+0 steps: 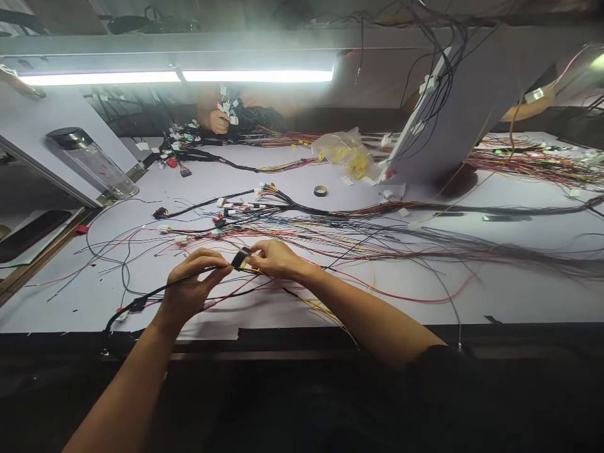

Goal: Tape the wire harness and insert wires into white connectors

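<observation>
Over the front of the white table, my left hand (191, 286) pinches a black-wrapped wire bundle (155, 291) between thumb and fingers. The bundle runs left and down past the table's front edge. Close beside it, my right hand (276, 258) grips a roll of black tape (240, 257), which sits right at the bundle between the two hands. Yellow and red wires come out of the bundle under my right hand. Behind my hands lie loose wires (330, 236) and a wrapped harness branch (311, 210) with white connectors (231, 204) at its left ends.
A second tape roll (320, 190) lies mid-table. Behind it are a plastic bag of yellow parts (346, 154) and another harness (245, 167). A clear bottle (94, 163) leans at the left. Across the table a person's hand (219, 121) holds connectors. An upright white panel (425, 113) stands right.
</observation>
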Demonstrator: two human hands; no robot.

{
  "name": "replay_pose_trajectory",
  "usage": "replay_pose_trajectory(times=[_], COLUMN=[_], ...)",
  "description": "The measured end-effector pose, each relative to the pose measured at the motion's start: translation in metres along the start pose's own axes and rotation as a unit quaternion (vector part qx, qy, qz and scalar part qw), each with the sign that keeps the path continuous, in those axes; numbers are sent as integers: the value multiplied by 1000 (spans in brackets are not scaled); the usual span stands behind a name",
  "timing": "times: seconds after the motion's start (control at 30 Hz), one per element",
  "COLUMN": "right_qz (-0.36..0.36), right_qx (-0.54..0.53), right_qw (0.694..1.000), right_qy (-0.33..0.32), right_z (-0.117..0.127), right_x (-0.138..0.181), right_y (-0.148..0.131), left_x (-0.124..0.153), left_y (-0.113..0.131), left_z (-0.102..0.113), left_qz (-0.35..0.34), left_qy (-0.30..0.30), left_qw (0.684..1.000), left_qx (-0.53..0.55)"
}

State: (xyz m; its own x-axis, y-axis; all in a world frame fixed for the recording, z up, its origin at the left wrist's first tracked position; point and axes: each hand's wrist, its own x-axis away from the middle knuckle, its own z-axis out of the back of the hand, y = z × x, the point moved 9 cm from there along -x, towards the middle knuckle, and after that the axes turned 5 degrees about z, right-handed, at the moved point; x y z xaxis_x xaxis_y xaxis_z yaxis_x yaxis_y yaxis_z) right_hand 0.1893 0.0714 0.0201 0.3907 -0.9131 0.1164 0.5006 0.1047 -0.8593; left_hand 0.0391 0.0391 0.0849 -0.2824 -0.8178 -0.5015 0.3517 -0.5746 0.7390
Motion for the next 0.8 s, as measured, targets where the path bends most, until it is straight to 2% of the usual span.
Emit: replay_pose_trajectory(times=[0.07,0.13,0.2,0.23,0.3,0.4,0.6,0.67,0.8], right_qz=[63,153,242,269,269,221,198,217,308], right_qx=[20,25,50,75,144,232,281,295,315], right_qw=[996,980,955,946,943,943,934,922,873], right_qy=[52,124,164,164,131,90,100,125,211], right_z=[17,32,34,30,15,-1,1,4,8], right_x=[6,17,29,33,33,27,25,29,46], right_y=[-11,-28,-45,-51,-53,-45,-41,-44,-61], left_x=[-2,-5,-7,-7,-9,-9,-6,-6,-9], left_y=[3,4,5,5,5,2,-7,-7,-7], left_z=[5,7,7,7,7,6,7,7,8], left_qz=[-3,5,17,22,30,46,62,59,68], left_qy=[18,29,32,35,40,39,50,55,71], left_qw=[1000,1000,999,999,999,998,997,997,995], left_qx=[0,4,12,14,8,3,9,0,0])
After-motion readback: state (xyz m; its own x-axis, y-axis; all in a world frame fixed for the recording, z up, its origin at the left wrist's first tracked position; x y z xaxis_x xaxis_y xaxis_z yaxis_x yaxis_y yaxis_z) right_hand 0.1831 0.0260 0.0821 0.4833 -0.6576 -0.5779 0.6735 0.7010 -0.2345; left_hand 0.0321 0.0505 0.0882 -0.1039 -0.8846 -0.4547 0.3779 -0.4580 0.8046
